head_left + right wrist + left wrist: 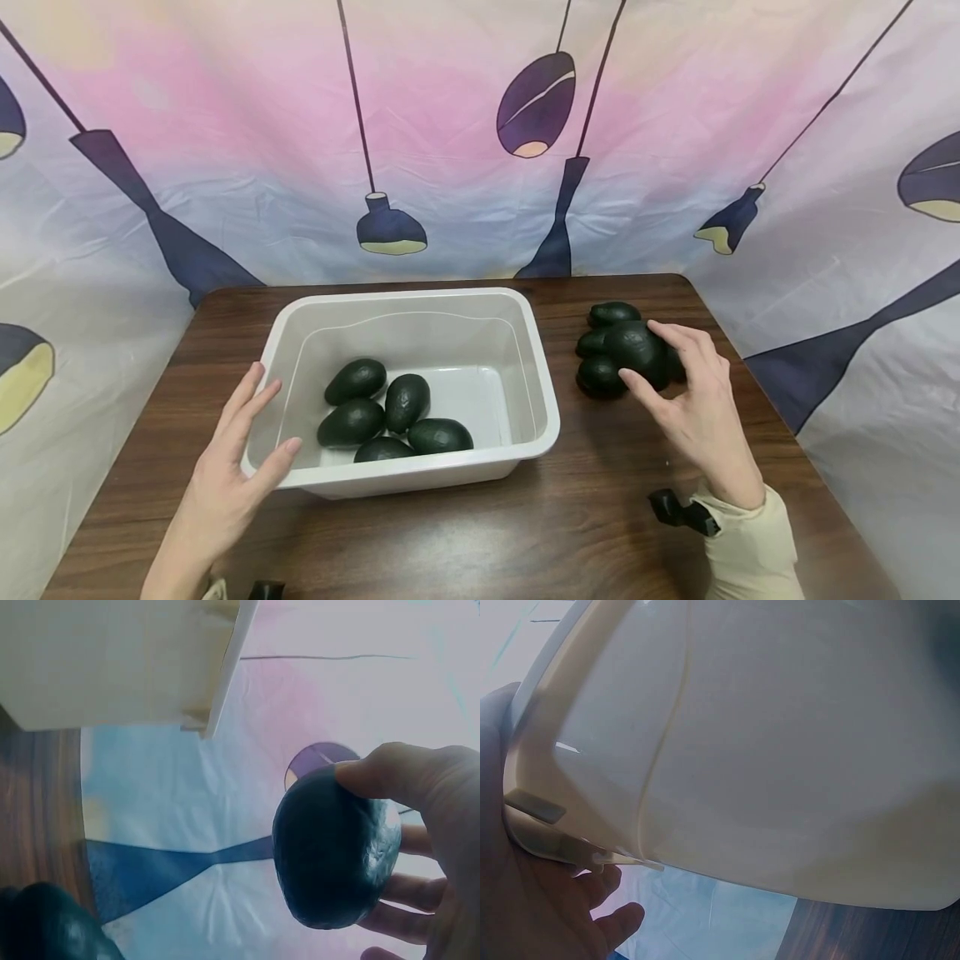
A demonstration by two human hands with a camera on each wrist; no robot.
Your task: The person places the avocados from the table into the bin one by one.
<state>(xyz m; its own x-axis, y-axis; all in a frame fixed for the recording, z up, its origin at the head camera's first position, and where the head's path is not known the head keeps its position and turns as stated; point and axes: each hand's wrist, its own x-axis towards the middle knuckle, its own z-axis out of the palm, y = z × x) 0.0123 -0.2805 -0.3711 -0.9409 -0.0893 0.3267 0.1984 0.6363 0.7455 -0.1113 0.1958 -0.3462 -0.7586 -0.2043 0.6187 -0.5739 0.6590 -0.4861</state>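
Observation:
A white plastic bin (540, 392) stands mid-table with several dark green avocados (405, 402) inside. My left hand (240, 442) rests against the bin's near left corner, fingers straight along its wall; in the left wrist view the bin's wall (765, 750) fills the frame beside my palm (510, 900). My right hand (693, 400) grips one avocado (636, 348) at the top of a small pile (600, 377) to the right of the bin. Seen from the right wrist, that avocado (334, 847) is held between thumb and fingers, clear of the pile.
The dark wooden table (465, 533) is backed by a draped cloth printed with lamps (465, 150). The pile of avocados lies near the table's far right corner. A bare strip of table runs between bin and pile.

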